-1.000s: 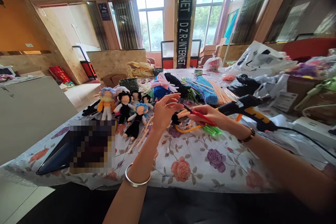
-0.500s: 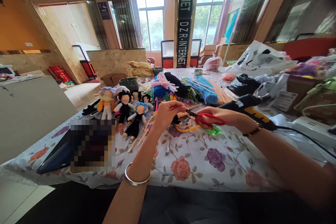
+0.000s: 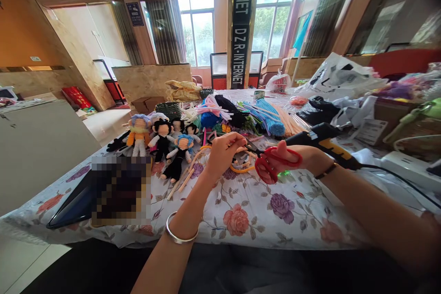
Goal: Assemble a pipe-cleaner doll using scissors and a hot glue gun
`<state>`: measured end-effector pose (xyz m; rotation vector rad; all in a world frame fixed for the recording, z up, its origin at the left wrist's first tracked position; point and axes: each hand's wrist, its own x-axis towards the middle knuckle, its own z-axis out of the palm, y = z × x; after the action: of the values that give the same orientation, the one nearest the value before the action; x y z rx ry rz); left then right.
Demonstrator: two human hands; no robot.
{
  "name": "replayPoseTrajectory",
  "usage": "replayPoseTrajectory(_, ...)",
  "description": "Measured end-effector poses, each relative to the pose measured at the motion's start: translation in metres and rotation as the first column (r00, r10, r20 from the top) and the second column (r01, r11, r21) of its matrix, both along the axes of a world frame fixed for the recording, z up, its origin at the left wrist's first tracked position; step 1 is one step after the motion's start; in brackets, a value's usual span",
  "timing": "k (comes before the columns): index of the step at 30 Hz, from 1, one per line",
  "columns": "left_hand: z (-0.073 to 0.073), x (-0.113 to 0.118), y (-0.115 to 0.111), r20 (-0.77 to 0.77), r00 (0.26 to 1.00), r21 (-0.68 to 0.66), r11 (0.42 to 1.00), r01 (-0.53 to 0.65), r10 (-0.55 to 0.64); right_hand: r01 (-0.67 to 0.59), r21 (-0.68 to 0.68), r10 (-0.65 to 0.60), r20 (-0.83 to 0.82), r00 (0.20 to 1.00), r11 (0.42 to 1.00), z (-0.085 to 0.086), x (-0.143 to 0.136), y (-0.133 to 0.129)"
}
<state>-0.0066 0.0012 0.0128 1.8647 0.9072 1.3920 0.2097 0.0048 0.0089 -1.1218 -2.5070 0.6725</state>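
Red-handled scissors [image 3: 267,172] are in my right hand [image 3: 287,156], with fingers in the loops, the handles spread and the dark blades pointing left. My left hand [image 3: 225,151] is pinched at the blade tips; what lies between its fingertips is too small to make out. Both hands are above the flowered tablecloth [image 3: 237,220]. Below and behind them lie an orange fuzzy stem [image 3: 241,170] and short pale pieces. Several small dolls [image 3: 161,140] sit to the left of my left hand.
A black and yellow glue gun [image 3: 320,142] with a cable lies right of my right hand. Bundles of fuzzy stems [image 3: 268,117] are behind the hands. A dark glossy object [image 3: 74,200] is at the left, partly pixelated. Plastic bags [image 3: 341,78] stand at the back right.
The scissors' handles have spread apart and turned, so the red loops show more fully. My left hand has shifted slightly to the right.
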Motion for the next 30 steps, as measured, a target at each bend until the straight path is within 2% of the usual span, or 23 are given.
replayPoseTrajectory(1, 0.0, 0.0, 0.0, -0.011, 1.0, 0.034, 0.999, -0.019, 0.019, -0.077, -0.11, 0.076, -0.013, 0.997, 0.991, -0.001, -0.001, -0.001)
replayPoseTrajectory(3, -0.001, 0.0, 0.001, -0.036, 0.998, 0.114, 0.993, -0.043, 0.047, -0.219, -0.312, 0.205, -0.079, 0.976, 0.924, 0.0, -0.005, -0.004)
replayPoseTrajectory(5, -0.003, -0.002, 0.003, -0.055, 0.996, 0.196, 0.979, -0.058, 0.07, -0.284, -0.404, 0.251, -0.132, 0.959, 0.87, 0.003, -0.009, -0.008)
replayPoseTrajectory(7, -0.004, -0.004, 0.005, -0.067, 0.991, 0.258, 0.962, -0.091, 0.112, -0.27, -0.427, 0.237, -0.128, 0.963, 0.863, 0.006, -0.012, -0.013)
replayPoseTrajectory(9, -0.005, -0.007, 0.007, -0.063, 0.981, 0.278, 0.947, -0.159, 0.183, -0.213, -0.421, 0.185, -0.105, 0.977, 0.882, 0.008, -0.014, -0.016)
replayPoseTrajectory(11, -0.005, -0.008, 0.007, -0.046, 0.97, 0.252, 0.942, -0.221, 0.24, -0.172, -0.404, 0.143, -0.102, 0.985, 0.898, 0.008, -0.015, -0.018)
replayPoseTrajectory(13, -0.004, -0.008, 0.007, -0.007, 0.972, 0.182, 0.956, -0.231, 0.236, -0.165, -0.384, 0.142, -0.087, 0.986, 0.908, 0.006, -0.015, -0.017)
replayPoseTrajectory(15, -0.003, -0.007, 0.007, 0.049, 0.989, 0.091, 0.985, -0.147, 0.143, -0.167, -0.355, 0.164, -0.038, 0.986, 0.92, 0.004, -0.015, -0.015)
replayPoseTrajectory(17, -0.002, -0.007, 0.008, 0.1, 0.995, -0.01, 1.0, -0.007, 0.008, -0.177, -0.315, 0.195, 0.029, 0.98, 0.933, 0.005, -0.015, -0.014)
replayPoseTrajectory(19, -0.003, -0.006, 0.009, 0.139, 0.985, -0.112, 0.987, 0.116, -0.1, -0.203, -0.286, 0.229, 0.063, 0.971, 0.937, 0.006, -0.015, -0.014)
replayPoseTrajectory(22, -0.006, -0.006, 0.011, 0.193, 0.967, -0.223, 0.953, 0.207, -0.165, -0.217, -0.292, 0.231, 0.015, 0.973, 0.931, 0.009, -0.016, -0.015)
replayPoseTrajectory(24, -0.006, -0.006, 0.011, 0.222, 0.959, -0.249, 0.941, 0.23, -0.176, -0.232, -0.384, 0.222, -0.069, 0.973, 0.894, 0.01, -0.017, -0.016)
replayPoseTrajectory(28, -0.006, -0.006, 0.009, 0.2, 0.964, -0.274, 0.935, 0.226, -0.174, -0.314, -0.582, 0.224, -0.223, 0.949, 0.75, 0.012, -0.018, -0.016)
replayPoseTrajectory(30, -0.006, -0.006, 0.01, 0.175, 0.969, -0.284, 0.934, 0.217, -0.172, -0.325, -0.595, 0.222, -0.242, 0.945, 0.735, 0.012, -0.019, -0.015)
